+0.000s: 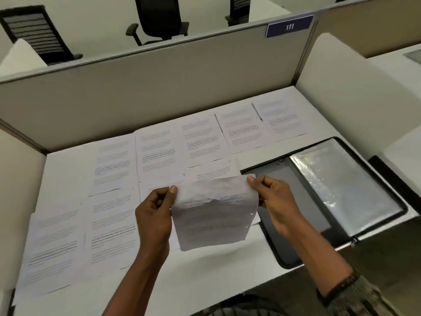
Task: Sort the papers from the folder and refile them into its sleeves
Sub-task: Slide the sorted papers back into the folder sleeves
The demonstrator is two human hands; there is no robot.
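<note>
Desk [205, 281]: a white cubicle desk fills the view in front of me, walled on three sides.
Partition [159, 87]: a beige panel stands along the far edge at 12 o'clock. Black office chairs [159, 17] show beyond it.
Spread papers [157, 153]: printed sheets lie flat in rough rows, from 9 o'clock near my left arm round to 1 o'clock by the far right corner. Many touch or overlap at their edges. The text is too blurred to read.
Folder [284, 183]: a black zip folder lies open on the desk at 3 o'clock. Its near corner hangs past the desk edge.
Sleeves [337, 185]: clear, shiny plastic sleeves lie flat on the folder's right half.
Held sheet [211, 215]: one printed page is lifted above the desk at the centre, just left of the folder. Its top edge curls over, and punch holes run down its right side.
Left hand [155, 215]: my thumb and fingers pinch the sheet's top left corner.
Right hand [275, 201]: it pinches the top right corner. My hands are apart, a page width between them.
Sign [289, 26]: a small blue plate reading 111 sits on the partition at 1 o'clock.
</note>
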